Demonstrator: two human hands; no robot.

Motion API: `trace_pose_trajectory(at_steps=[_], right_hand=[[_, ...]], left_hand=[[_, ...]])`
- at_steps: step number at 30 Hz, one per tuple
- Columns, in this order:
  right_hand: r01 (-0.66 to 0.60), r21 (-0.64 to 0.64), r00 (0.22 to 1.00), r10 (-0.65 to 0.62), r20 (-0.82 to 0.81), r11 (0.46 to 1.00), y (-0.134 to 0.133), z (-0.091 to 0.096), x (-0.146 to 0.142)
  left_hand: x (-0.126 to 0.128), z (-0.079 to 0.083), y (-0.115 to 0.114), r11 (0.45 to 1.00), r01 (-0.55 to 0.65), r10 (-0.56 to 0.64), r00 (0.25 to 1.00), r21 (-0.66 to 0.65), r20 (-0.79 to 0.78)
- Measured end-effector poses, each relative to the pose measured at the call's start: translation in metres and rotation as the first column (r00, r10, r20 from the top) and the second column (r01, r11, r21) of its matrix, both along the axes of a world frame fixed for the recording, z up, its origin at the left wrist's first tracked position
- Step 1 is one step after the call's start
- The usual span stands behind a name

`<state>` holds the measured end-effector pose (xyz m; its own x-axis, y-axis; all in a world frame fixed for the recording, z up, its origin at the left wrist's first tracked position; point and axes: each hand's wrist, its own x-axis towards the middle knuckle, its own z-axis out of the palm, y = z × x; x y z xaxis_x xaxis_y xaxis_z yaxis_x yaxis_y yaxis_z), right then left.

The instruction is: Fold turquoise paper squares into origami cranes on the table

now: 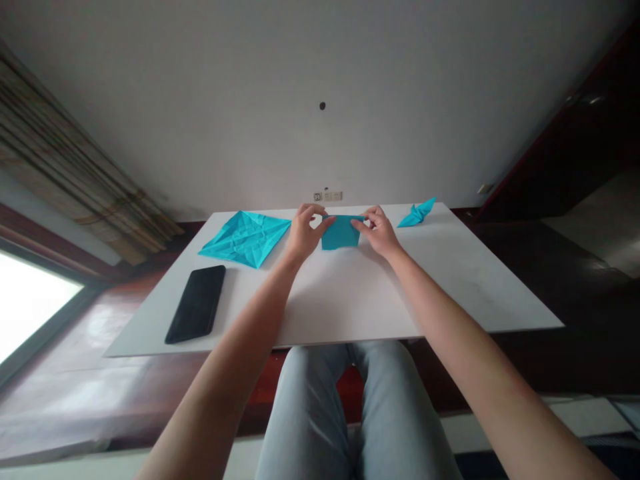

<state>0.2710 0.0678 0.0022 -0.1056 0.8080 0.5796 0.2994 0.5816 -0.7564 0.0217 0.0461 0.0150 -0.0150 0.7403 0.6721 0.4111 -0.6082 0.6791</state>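
At the table's (pixel 450 293) far edge, both your arms are stretched out. Your left hand (pixel 304 233) and right hand (pixel 380 232) each pinch a top corner of the folded blue paper (pixel 341 233), fingers curled shut on it. No readable writing anywhere.

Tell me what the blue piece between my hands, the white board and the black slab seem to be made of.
The blue piece: thin matte paper, judging by its sharp folded edges. The white board: smooth, rigid sheet with a faint sheen, perhaps laminate or plastic. The black slab: smooth dark face, maybe glass, with rounded corners, likely a phone.
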Motion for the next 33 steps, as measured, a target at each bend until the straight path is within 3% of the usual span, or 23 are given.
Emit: trace_pose_trajectory(at_steps=[4,9,16,22,25,28,30,33], right_hand=[[-0.109,-0.071,0.990,0.101,-0.098,0.992,-0.012,0.010,-0.009],[-0.305,-0.254,0.947,0.263,-0.186,0.918,-0.025,0.013,-0.018],[-0.286,-0.299,0.951,0.231,-0.208,0.910,-0.024,0.013,-0.017],[-0.318,-0.344,0.944,0.263,-0.198,0.884,-0.011,-0.003,-0.013],[-0.253,-0.336,0.967,0.229,-0.111,0.907,-0.005,-0.013,-0.005],[-0.125,-0.233,0.967,0.171,0.188,0.964,0.000,-0.019,0.006],[-0.069,-0.161,0.914,0.127,0.385,0.985,0.004,-0.023,0.013],[-0.031,-0.089,0.858,0.072,0.509,0.996,0.010,-0.028,0.021]], left_hand=[[0.005,0.000,-0.003,0.999,-0.034,0.035,0.999,-0.032,0.028],[0.009,-0.001,-0.007,0.997,-0.033,0.034,0.999,-0.066,0.022],[0.007,-0.006,0.000,0.971,0.090,-0.078,0.995,-0.220,0.059],[-0.002,-0.014,0.006,0.960,0.021,-0.028,0.999,-0.281,-0.020],[-0.002,-0.020,0.005,0.948,-0.004,-0.005,1.000,-0.317,-0.026],[-0.002,-0.024,0.004,0.978,-0.066,0.039,0.990,-0.198,-0.137],[-0.003,-0.026,0.004,0.986,-0.017,-0.029,0.961,-0.165,-0.275],[-0.006,-0.028,0.006,0.955,0.080,-0.206,0.871,-0.285,-0.445]])
